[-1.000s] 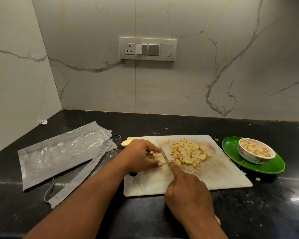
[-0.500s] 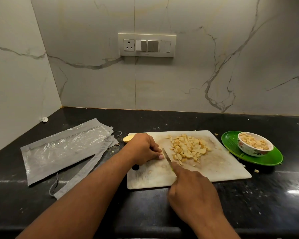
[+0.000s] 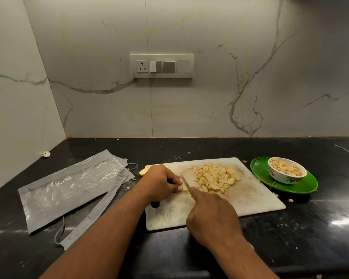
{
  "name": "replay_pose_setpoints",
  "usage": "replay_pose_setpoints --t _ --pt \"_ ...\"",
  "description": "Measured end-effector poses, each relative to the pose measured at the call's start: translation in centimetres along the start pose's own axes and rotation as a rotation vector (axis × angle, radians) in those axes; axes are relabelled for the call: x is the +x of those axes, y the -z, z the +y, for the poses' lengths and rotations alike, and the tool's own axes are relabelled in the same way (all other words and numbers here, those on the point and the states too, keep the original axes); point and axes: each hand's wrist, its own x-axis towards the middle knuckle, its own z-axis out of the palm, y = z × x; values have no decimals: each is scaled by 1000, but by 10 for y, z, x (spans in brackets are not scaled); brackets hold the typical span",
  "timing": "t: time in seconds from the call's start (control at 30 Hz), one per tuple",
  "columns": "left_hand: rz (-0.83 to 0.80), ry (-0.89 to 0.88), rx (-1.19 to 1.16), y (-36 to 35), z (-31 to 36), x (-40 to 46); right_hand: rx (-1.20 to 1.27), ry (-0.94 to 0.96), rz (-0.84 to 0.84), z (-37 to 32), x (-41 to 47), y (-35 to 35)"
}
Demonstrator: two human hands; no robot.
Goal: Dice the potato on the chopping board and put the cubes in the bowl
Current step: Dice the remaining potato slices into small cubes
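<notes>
The dicing looks well advanced but not finished. A good heap of pale yellow potato cubes [image 3: 215, 178] lies on the far middle of the white chopping board [image 3: 250, 200], and the patterned bowl [image 3: 286, 174], standing on a green plate [image 3: 302, 185] just right of the board, already holds a layer of cubes. The left hand [image 3: 159, 183] is curled down over what seems to be the remaining piece of potato on the board's left part; its grip is closed around that piece, with a fingertip showing right beside the blade, though the piece itself is almost wholly hidden under the fingers. The right hand [image 3: 212, 216] holds the knife [image 3: 185, 183], its grip wrapped round the handle, which the hand hides apart from a sliver of green, with the forefinger stretched forward toward the blade; the blade points away from the person and stands between the left fingers and the heap. A yellowish end of potato [image 3: 143, 171] peeks out at the board's far left edge, behind the left hand. So what appears left is to cut the held piece, perhaps that end too, and then move the heap from board to bowl. A few stray bits lie on the black table [image 3: 310, 238] near the plate, and grey plastic packaging [image 3: 69, 184] lies to the left.
</notes>
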Motion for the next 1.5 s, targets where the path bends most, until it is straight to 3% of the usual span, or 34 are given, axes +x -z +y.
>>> replay_pose_setpoints --t 0.23,0.4,0.53,0.8,0.97,1.17,1.5 --pt "-33 4 1 1 -2 5 -14 -28 -69 13 -44 21" --pt "40 48 -113 0 -7 3 3 -12 69 5 -14 14" --pt "33 56 -109 1 -5 3 23 -7 23 -5 6 -4" --pt "-15 49 -72 4 -6 9 8 -39 -44 11 -38 3" --pt "-7 47 -66 4 -7 5 23 -25 98 2 -13 2" --pt "30 39 -36 4 -4 2 55 -7 53 -11 10 -16" --pt "17 58 -15 5 -4 5 20 -38 -19 4 -39 -9"
